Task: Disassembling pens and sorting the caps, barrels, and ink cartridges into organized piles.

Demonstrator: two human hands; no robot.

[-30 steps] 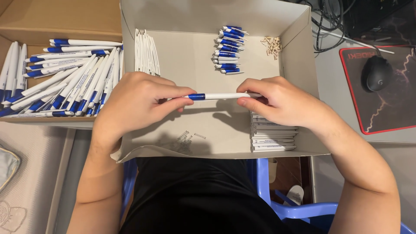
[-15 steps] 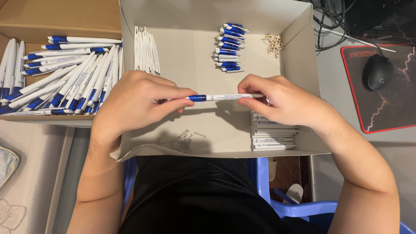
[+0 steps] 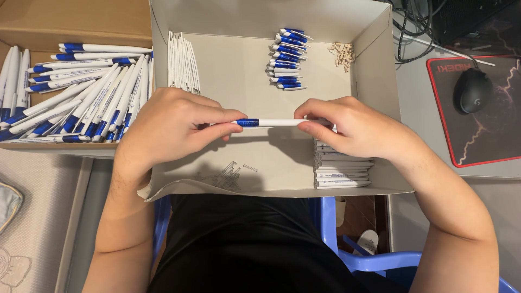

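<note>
Holding one white pen with a blue grip (image 3: 268, 122) level across the middle of the frame, the left hand (image 3: 173, 127) pinches its blue end between thumb and curled fingers, while the right hand (image 3: 353, 130) pinches the white end the same way. The pen hangs just above the floor of a shallow grey cardboard box (image 3: 244, 59) that fills the centre of the picture.

The box rests over the person's lap, above a blue plastic chair (image 3: 374, 260). At the upper left, a brown carton (image 3: 81, 21) holds a loose heap of finished pens (image 3: 76, 92), too many and too overlapped to count. To the right lies a grey desk with one black mouse (image 3: 473, 89) on one red-edged mouse pad (image 3: 488, 141).

Inside the box: one row of white barrels (image 3: 182, 65) at upper left, one pile of blue grip pieces (image 3: 286, 59) at top centre, one small cluster of tan bits (image 3: 342, 54) at upper right, one scatter of springs (image 3: 230, 171) at the bottom, and one stack of white tubes (image 3: 342, 168) at lower right.
</note>
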